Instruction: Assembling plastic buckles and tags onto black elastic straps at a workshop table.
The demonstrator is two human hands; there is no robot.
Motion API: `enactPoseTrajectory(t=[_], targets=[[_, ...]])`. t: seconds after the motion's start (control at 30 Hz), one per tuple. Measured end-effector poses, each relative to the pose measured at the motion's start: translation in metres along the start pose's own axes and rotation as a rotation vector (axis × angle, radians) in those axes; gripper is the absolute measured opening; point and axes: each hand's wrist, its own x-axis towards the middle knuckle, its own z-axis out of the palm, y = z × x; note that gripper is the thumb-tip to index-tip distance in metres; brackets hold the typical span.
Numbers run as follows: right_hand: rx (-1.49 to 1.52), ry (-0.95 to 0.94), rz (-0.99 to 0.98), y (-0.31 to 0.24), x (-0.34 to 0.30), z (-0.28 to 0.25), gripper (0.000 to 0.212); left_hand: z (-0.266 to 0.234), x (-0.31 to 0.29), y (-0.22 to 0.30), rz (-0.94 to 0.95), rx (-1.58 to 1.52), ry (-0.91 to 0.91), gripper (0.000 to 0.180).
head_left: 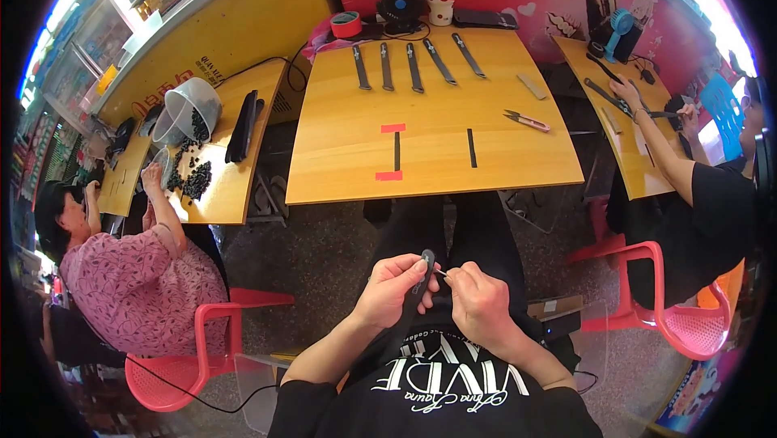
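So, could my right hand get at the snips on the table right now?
Probably yes, with some reaching: the snips lie uncovered on the table. But your right hand is pinching something thin, so it would likely need freeing first.

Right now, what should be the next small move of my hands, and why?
Perhaps steady the dark strap with your left hand and ease your right hand away only slowly: the thin pale piece pinched there sits close to the strap and to the left hand; whether it touches the strap is unclear.
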Motion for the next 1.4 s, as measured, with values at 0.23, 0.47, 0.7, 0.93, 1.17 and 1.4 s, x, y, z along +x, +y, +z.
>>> enactPoseTrajectory(t=[0.23,0.47,0.7,0.93,1.17,1.4], targets=[[-0.019,0.017,-0.073,0.004,0.001,0.003,0.022,0.002,0.0,-0.001,0.054,0.114,0.05,0.02],[-0.268,-0.007,-0.218,0.003,0.005,0.001,0.034,0.003,-0.003,-0.004,0.163,0.453,0.087,0.016],[0.474,-0.039,0.027,0.019,0.007,0.006,0.024,0.0,-0.005,-0.002,0.175,0.573,-0.005,0.016],[1.347,-0.094,0.826,0.007,0.005,0.007,0.03,0.008,-0.002,-0.01,0.374,0.648,0.047,0.016],[1.616,0.089,0.933,0.007,-0.001,-0.005,0.017,0.0,-0.002,-0.021,0.518,0.866,-0.011,0.014],[0.762,0.472,0.293,0.025,0.019,-0.083,0.015,-0.029,-0.019,-0.01,0.138,0.336,0.21,0.018]])
